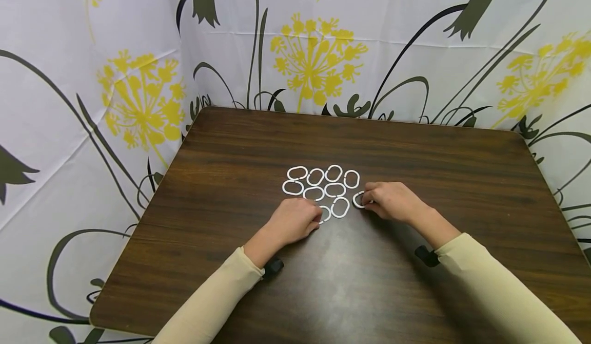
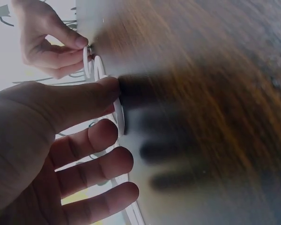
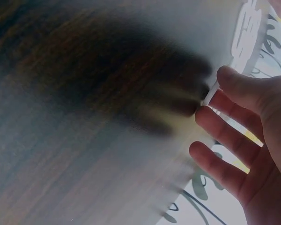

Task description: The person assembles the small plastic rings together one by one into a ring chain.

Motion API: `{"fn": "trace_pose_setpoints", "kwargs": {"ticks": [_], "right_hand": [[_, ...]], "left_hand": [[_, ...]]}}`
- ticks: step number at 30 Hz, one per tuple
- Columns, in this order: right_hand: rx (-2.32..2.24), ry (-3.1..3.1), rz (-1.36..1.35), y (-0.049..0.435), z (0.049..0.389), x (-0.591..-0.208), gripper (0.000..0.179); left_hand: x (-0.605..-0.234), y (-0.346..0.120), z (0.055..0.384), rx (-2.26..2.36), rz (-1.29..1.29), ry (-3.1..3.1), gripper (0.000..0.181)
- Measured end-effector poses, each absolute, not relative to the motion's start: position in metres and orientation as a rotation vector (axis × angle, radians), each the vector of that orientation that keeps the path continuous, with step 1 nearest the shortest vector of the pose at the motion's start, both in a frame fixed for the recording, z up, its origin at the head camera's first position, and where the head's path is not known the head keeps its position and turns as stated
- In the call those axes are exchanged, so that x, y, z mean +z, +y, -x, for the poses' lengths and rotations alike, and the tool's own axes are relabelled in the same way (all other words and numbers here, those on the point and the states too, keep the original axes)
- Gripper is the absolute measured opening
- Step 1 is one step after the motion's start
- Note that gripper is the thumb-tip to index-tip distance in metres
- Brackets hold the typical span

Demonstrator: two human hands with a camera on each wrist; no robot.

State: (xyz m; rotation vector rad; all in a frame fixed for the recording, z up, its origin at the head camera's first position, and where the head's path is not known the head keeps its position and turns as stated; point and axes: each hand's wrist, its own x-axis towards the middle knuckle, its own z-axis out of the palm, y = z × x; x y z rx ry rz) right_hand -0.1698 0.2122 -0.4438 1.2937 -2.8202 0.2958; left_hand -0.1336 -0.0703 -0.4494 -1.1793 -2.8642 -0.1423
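Observation:
Several white oval curtain rings, each with a small gap, lie flat in a close cluster on the dark wooden table. At the cluster's near edge, my left hand (image 1: 295, 218) pinches one curtain ring (image 1: 329, 213) between thumb and index finger; the other fingers stay loosely spread in the left wrist view. On the right side, my right hand (image 1: 392, 198) pinches another curtain ring (image 1: 355, 200) by its right side, its left part showing past the fingertips. Between the two hands lies a free curtain ring (image 1: 340, 207). Farther back is a curtain ring (image 1: 345, 179) at the cluster's right end.
The brown wood-grain table (image 1: 221, 149) reaches back to a white curtain (image 1: 240, 56) printed with yellow and grey-green flowers, which also hangs along both sides. A dark camera band (image 1: 427, 256) shows at the right wrist, another dark band (image 1: 273, 267) at the left.

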Motion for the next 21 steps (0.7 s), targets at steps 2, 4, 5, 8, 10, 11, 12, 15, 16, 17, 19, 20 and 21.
{"fn": "trace_pose_setpoints", "kwargs": {"ticks": [2,4,5,8,10,11,12,15,16,17,19,20,21], "right_hand": [[0.303,-2.838,-1.27,0.213,0.17,-0.442,0.008],[0.316,-2.861,-1.246,0.214,0.171,-0.441,0.008],[0.327,-2.874,-1.233,0.214,0.171,-0.441,0.008],[0.367,-2.891,-1.201,0.215,0.171,-0.438,0.006],[0.389,-2.88,-1.187,0.217,0.171,-0.437,0.005],[0.4,-2.87,-1.18,0.217,0.172,-0.436,0.005],[0.413,-2.857,-1.174,0.218,0.173,-0.434,0.005],[0.46,-2.821,-1.164,0.218,0.175,-0.43,0.006],[0.493,-2.816,-1.158,0.218,0.176,-0.429,0.007],[0.528,-2.812,-1.151,0.217,0.177,-0.427,0.008],[0.599,-2.806,-1.138,0.217,0.178,-0.424,0.01],[0.638,-2.804,-1.127,0.216,0.178,-0.423,0.011],[0.677,-2.804,-1.113,0.216,0.178,-0.422,0.012]], "left_hand": [[-0.45,-0.071,0.134,-0.135,1.195,-2.843,0.023],[-0.45,-0.072,0.134,-0.148,1.21,-2.802,0.02],[-0.449,-0.073,0.134,-0.167,1.214,-2.778,0.017],[-0.447,-0.076,0.135,-0.264,1.21,-2.696,0.008],[-0.444,-0.079,0.137,-0.331,1.182,-2.656,0.005],[-0.443,-0.081,0.138,-0.361,1.163,-2.646,0.005],[-0.441,-0.083,0.14,-0.377,1.141,-2.64,0.006],[-0.436,-0.088,0.144,-0.416,1.066,-2.66,0.009],[-0.435,-0.09,0.145,-0.428,1.045,-2.672,0.01],[-0.433,-0.091,0.145,-0.438,1.026,-2.685,0.011],[-0.431,-0.095,0.146,-0.46,0.99,-2.706,0.014],[-0.43,-0.096,0.146,-0.476,0.975,-2.713,0.015],[-0.43,-0.097,0.146,-0.497,0.964,-2.718,0.016]]}}
